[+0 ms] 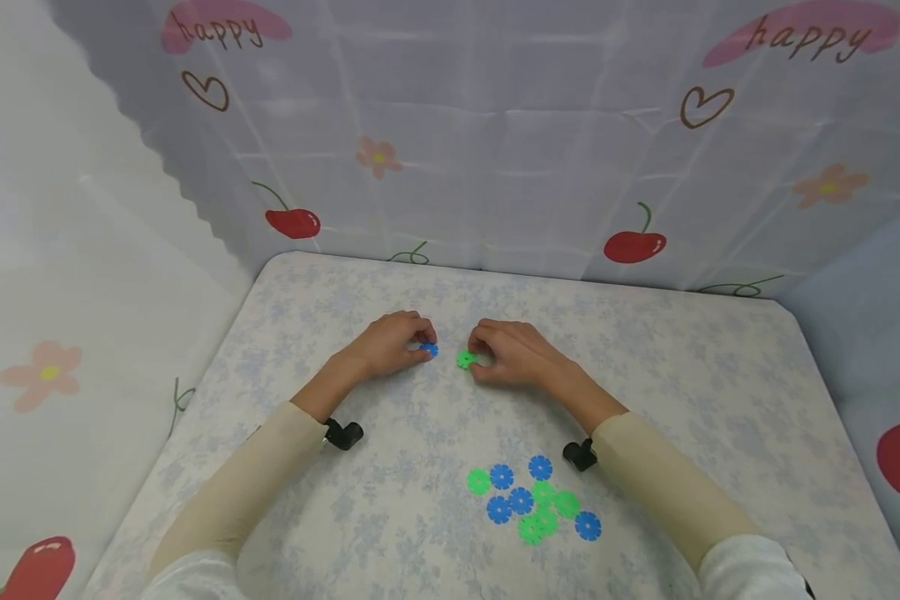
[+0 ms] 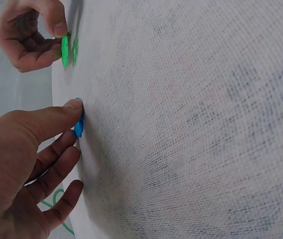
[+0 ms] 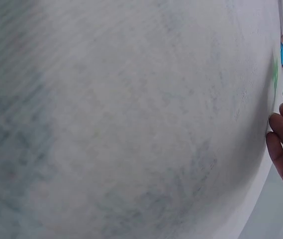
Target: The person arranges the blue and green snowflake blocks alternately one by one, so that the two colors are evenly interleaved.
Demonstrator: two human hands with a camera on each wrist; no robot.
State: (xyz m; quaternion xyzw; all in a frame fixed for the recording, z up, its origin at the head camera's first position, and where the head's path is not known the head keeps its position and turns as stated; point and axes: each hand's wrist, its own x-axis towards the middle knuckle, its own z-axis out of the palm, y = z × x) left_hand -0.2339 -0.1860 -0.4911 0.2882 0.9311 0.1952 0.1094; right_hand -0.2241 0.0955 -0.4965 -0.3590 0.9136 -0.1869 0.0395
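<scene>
Closest to us, between our two forearms and nearer the right one, lies a loose pile of discs [image 1: 534,501], blue and green, some overlapping, flat on the flowered tablecloth [image 1: 720,400]. Beyond it our hands sit near each other but apart. Our left hand [image 1: 390,343] pinches a blue disc [image 1: 429,350] between thumb and fingertip, its edge down on the cloth; the left wrist view shows the disc [image 2: 79,127] standing nearly upright against the cloth. Our right hand [image 1: 512,352] pinches a green disc [image 1: 466,359] the same way, just beside the blue one. To join them well, we judge that we should lift both slightly, turn one crosswise, line up the notches, and press gently together. Past the hands hangs the cherry-print curtain [image 1: 495,167].
</scene>
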